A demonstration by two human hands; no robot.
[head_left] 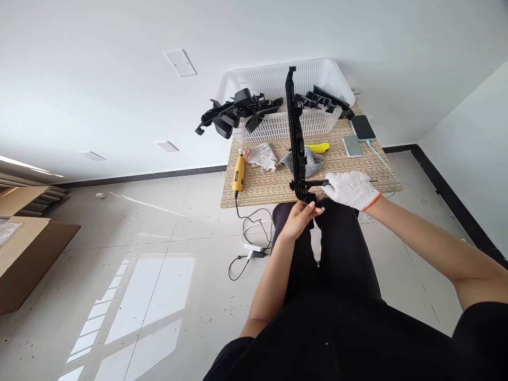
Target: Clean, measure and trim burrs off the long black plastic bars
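From the head camera, a long black plastic part [296,137] stands nearly upright over the near edge of the desk [270,185], its top end reaching up in front of the white basket [278,79] and its bottom end sitting just above the person's lap. The left hand [299,217], bare, is closed around that bottom end from below, fingers curled about the plastic, so the part rises straight up out of this grip. The right hand [349,189], in a white knit glove with an orange cuff, lies just to the right of the part's lower section; its fingers pinch a short black arm that sticks out sideways from the part, so this grip is closed on the same piece, slightly higher than the left one. More black plastic parts [238,108] hang over the left rim of the basket and others rest on its right rim. On the desk behind the held part lie a grey cloth [311,161], partly hidden by it, a yellow utility knife [319,147], a second white glove [262,156] and a yellow rotary tool [238,173] whose cable drops off the desk edge to the floor. Two phones [357,136] lie at the far right of the desk, one with a pale green cable.
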